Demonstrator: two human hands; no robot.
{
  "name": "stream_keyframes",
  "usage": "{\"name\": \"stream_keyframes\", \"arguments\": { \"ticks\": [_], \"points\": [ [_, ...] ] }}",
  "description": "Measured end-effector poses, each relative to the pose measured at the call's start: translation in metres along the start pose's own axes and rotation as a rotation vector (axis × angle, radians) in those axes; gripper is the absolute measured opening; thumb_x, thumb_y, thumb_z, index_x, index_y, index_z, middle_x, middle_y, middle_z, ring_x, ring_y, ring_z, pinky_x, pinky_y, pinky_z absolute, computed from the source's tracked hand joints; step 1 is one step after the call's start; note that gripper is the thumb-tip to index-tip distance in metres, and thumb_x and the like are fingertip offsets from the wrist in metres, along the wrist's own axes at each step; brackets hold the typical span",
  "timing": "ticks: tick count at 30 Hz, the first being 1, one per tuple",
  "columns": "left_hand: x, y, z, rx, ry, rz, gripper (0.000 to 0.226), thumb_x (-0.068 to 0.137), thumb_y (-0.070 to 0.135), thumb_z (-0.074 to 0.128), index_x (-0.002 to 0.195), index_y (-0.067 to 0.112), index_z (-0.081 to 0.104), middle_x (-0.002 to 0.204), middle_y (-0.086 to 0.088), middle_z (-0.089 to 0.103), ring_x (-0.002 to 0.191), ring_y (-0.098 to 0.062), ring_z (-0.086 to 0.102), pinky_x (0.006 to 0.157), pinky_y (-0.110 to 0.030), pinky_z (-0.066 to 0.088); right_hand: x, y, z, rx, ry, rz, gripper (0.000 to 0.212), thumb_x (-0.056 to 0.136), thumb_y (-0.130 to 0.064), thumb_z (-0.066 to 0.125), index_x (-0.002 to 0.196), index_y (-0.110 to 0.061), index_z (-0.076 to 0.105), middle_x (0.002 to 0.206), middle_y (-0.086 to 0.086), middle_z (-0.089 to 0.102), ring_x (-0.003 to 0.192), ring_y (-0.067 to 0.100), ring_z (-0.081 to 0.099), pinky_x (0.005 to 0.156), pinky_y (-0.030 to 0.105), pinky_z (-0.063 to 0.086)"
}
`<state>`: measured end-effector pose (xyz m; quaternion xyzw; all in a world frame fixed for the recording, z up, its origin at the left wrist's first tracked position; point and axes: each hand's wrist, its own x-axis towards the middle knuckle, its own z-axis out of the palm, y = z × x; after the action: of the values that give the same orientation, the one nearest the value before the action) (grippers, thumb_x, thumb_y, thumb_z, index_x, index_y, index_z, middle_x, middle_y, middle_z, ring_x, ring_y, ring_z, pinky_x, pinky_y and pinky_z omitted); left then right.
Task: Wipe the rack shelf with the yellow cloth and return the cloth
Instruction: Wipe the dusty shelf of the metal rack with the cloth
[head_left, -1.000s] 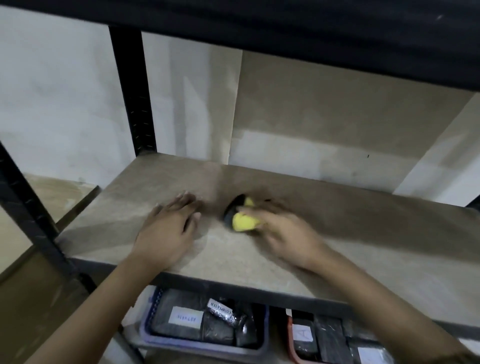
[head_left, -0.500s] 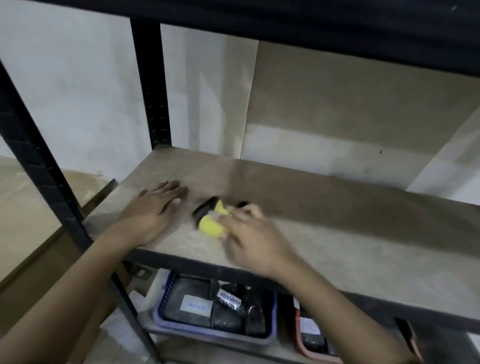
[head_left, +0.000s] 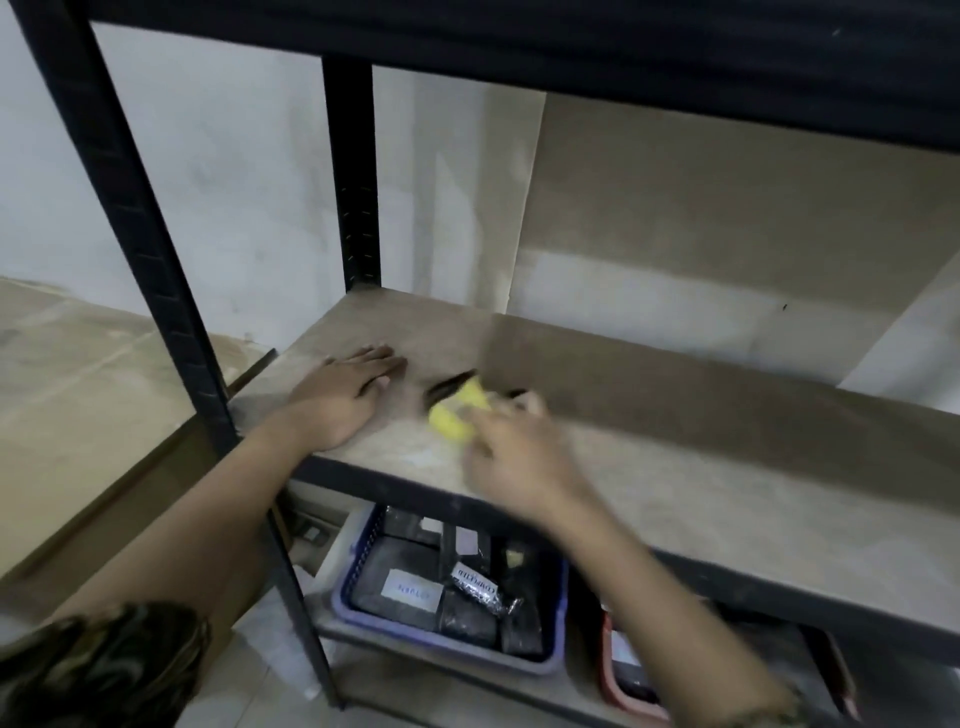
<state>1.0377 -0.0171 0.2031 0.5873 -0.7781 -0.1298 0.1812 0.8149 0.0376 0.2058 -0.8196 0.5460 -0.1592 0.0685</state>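
the left hand (head_left: 343, 402) rests on the shelf (head_left: 701, 483) near its left front corner. the cloth (head_left: 460, 418) lies on the shelf just right of it, under the right hand (head_left: 519, 460). a basket (head_left: 447, 644) sits on the lower shelf (head_left: 363, 636) beneath, a second basket (head_left: 623, 680) to its right.

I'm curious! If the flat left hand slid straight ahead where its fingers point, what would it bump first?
Probably nothing on the shelf; the left hand likely reaches the wall behind, though depth is unclear.
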Motion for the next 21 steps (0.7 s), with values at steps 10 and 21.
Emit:
{"name": "stream_keyframes", "arguments": {
  "ticks": [10, 21],
  "points": [
    [-0.004, 0.005, 0.0, 0.037, 0.0, -0.005, 0.042, 0.099, 0.031, 0.031, 0.141, 0.028, 0.037, 0.154, 0.004, 0.027, 0.143, -0.012, 0.02, 0.118, -0.033, 0.015, 0.0, 0.085, -0.064, -0.079, 0.0, 0.499, 0.041, 0.096, -0.027, 0.037, 0.137, -0.023, 0.04, 0.142, 0.019, 0.043, 0.129, 0.037, 0.039, 0.105, 0.045, 0.037],
    [-0.002, 0.001, 0.0, 0.001, 0.026, 0.03, 0.041, 0.1, 0.031, 0.031, 0.139, 0.023, 0.042, 0.153, 0.0, 0.029, 0.142, -0.013, 0.023, 0.117, -0.031, 0.018, -0.058, -0.046, -0.003, -0.04, 0.095, -0.35, 0.061, 0.08, -0.003, 0.054, 0.128, -0.036, 0.037, 0.138, 0.004, 0.043, 0.117, 0.031, 0.034, 0.087, 0.046, 0.042]
  ]
}}
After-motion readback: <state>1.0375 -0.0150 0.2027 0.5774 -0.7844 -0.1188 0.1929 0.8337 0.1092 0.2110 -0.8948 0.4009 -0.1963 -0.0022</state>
